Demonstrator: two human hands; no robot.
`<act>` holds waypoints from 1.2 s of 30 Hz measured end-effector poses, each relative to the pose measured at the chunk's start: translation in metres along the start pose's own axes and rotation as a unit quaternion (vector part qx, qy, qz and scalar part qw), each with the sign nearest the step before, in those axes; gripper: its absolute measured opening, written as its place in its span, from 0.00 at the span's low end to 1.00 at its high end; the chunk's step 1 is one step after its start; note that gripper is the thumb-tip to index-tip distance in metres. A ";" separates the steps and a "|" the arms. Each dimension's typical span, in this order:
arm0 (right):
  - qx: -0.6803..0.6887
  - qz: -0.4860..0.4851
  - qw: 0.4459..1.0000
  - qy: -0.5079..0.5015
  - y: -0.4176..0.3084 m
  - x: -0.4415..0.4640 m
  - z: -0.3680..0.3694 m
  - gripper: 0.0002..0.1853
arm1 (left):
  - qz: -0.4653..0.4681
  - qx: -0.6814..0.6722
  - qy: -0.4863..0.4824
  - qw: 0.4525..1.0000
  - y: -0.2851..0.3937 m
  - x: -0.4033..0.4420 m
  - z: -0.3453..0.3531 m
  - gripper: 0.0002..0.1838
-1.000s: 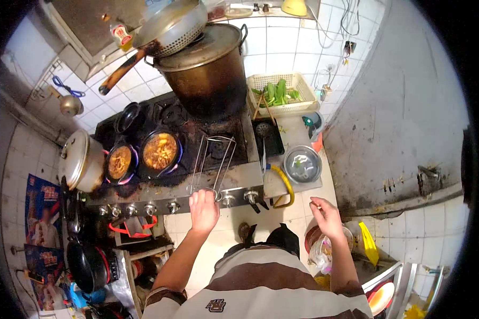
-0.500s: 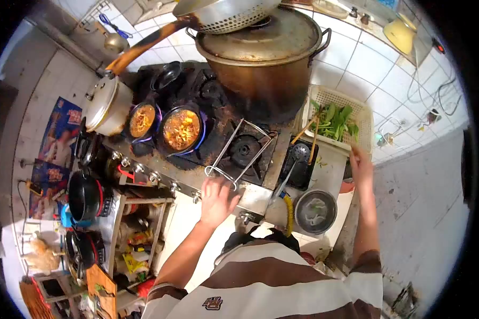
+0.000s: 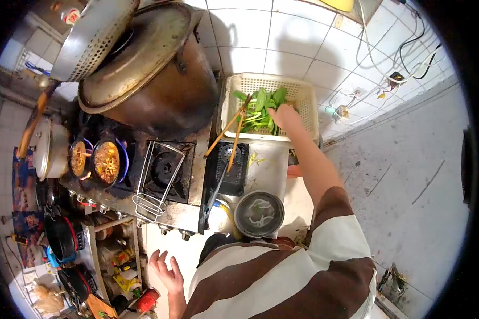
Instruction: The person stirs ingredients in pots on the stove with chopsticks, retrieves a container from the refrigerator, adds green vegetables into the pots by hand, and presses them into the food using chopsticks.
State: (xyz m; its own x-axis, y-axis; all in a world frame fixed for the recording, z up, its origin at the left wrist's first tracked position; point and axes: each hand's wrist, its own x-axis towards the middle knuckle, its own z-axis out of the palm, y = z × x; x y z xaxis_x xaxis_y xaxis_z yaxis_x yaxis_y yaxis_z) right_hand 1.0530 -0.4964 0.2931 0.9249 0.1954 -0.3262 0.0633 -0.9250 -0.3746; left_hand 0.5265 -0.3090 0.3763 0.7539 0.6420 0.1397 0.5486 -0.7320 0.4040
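My right hand reaches into a cream plastic basket, its fingers curled down on the leafy greens. Part of the fingers is hidden among the stems. A pair of wooden chopsticks leans over the basket's near rim. My left hand hangs low at the left of my body, fingers apart and holding nothing. Nearest to it are the stove's front and the metal shelf unit. A wire rack lies over the unlit right burner.
Two small pans of food sit over flames. A huge lidded pot stands behind, with a wooden-handled perforated strainer on it. A slotted ladle rests on a black tray. A round bowl holds liquid.
The view has swung right. My right hand has gone from beside the basket into the greens. My left hand has left the wire rack's end and drawn back toward my body.
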 end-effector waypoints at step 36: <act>0.782 0.015 0.553 -0.287 -0.008 -0.057 -0.048 0.13 | 0.324 -0.104 -0.033 0.940 0.252 0.215 0.090 0.23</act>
State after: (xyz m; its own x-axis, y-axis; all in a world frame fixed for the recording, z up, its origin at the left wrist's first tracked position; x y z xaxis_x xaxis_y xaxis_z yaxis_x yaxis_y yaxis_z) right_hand 1.0183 -0.5159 0.3566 0.6174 0.6734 -0.4066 -0.7655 0.3953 -0.5076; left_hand 0.8590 -0.3763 0.4271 0.9296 0.0558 0.3643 -0.1113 -0.8998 0.4219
